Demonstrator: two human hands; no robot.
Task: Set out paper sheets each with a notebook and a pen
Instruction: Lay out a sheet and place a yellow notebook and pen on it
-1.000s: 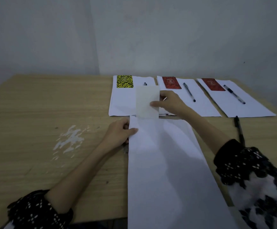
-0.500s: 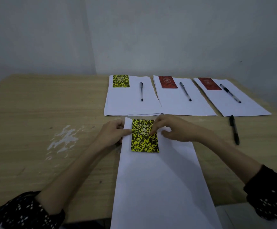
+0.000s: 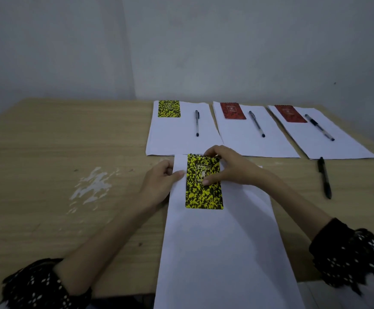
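A white paper sheet (image 3: 217,253) lies lengthwise in front of me. A yellow-and-black notebook (image 3: 204,197) lies cover up on its far left corner. My right hand (image 3: 230,169) grips the notebook's top end, thumb on the cover and fingers curled over the far edge. My left hand (image 3: 159,181) pinches the sheet's left edge beside the notebook. Three more sheets lie side by side at the back: the left sheet (image 3: 170,139) with a yellow notebook (image 3: 169,108) and a pen (image 3: 196,123), and two with a red notebook (image 3: 233,110) and a pen (image 3: 256,124) each.
A loose black pen (image 3: 324,177) lies on the wooden table (image 3: 47,141) to the right of my right hand, just below the rightmost sheet (image 3: 328,143). A white paint smear (image 3: 92,188) marks the tabletop left of my hands. A grey wall stands behind the table.
A second ago my right hand held the notebook up, pale side showing, over the back sheets. It now lies cover up on the near sheet. My left hand has stayed at the sheet's edge.
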